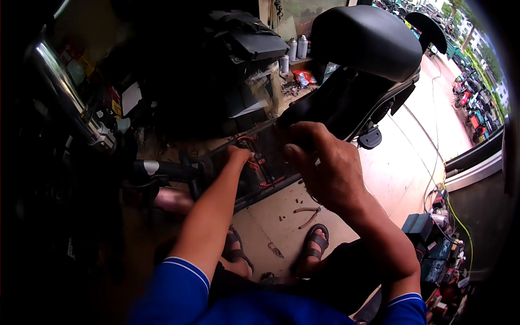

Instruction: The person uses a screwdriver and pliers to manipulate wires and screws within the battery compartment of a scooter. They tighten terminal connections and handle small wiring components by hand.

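We inspected the scooter (pixel 355 100), dark-bodied, its footboard bay (pixel 276 150) exposed and facing up. The bay slants from lower left to upper right and its dark interior is in shadow. Within it we record red-orange wires (pixel 247 138) in separate curved runs: one loops by the far edge, another bends close to the near rim. Between these we note small dark connectors (pixel 259 159) with reddish parts. Whether their joints are fastened, we cannot tell.
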Demonstrator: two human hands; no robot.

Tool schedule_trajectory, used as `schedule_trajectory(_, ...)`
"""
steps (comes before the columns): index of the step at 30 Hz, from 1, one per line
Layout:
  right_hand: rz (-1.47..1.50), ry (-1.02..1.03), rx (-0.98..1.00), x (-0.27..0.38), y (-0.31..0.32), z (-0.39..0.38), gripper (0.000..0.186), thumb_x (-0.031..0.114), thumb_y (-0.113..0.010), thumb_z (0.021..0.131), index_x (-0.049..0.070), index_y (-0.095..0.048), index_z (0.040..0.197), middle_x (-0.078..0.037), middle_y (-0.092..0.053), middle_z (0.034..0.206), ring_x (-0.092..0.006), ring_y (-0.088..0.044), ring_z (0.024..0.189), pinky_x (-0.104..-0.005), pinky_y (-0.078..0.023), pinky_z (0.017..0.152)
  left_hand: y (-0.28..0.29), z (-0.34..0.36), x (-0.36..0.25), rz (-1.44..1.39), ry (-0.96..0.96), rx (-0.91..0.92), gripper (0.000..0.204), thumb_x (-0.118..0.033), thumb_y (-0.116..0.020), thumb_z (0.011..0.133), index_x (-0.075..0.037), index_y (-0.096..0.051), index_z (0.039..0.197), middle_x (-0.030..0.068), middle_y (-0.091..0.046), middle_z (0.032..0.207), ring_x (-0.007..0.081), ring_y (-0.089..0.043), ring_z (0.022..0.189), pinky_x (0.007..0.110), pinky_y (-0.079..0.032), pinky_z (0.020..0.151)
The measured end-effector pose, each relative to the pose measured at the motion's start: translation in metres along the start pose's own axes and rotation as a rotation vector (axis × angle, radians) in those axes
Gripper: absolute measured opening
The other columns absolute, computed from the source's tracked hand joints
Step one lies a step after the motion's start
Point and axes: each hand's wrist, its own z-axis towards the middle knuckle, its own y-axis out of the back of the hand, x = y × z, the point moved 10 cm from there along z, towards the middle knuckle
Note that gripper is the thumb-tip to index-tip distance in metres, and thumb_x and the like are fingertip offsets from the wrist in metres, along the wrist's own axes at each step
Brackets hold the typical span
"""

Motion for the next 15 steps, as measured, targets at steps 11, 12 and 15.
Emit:
schedule_trajectory(11,0.558,-0.055,-0.426,0.001,0.109,-0.057,0.026,0.006,-0.069,0.098,-0.003,-0.059,0.121,-0.011,-0.075,0.094,-0.0154,-0.075,0.083,-0.0258,-0.059,0.072,0.031,-0.066,-0.011,-0.156,-0.152,0.143,0.039,-0.031,-0.091,0.081,-0.003,-0.068,0.095,0.0067,-0.072,0.085,0.0171,-0.069,0.071,0.036,-0.053,0.058)
schedule_trajectory(12,0.626,-0.041,-0.442,0.001,0.116,-0.061,0.025,0.005,-0.068,0.099,-0.003,-0.059,0.121,-0.009,-0.074,0.093,-0.0142,-0.075,0.084,-0.0251,-0.059,0.072,0.027,-0.067,-0.01,-0.15,-0.159,0.15,0.039,-0.031,-0.091,0.081,-0.003,-0.068,0.095,0.0067,-0.072,0.085,0.0171,-0.069,0.071,0.036,-0.053,0.058)
schedule_trajectory(15,0.73,-0.087,-0.503,-0.02,0.127,-0.084,0.023,0.008,-0.065,0.102,-0.003,-0.058,0.122,-0.008,-0.074,0.091,-0.0126,-0.074,0.084,-0.0237,-0.057,0.071,0.016,-0.08,-0.024,-0.054,-0.333,0.041,0.03,-0.014,-0.093,0.073,-0.001,-0.068,0.085,0.0098,-0.073,0.082,0.02,-0.068,0.07,0.035,-0.054,0.063)
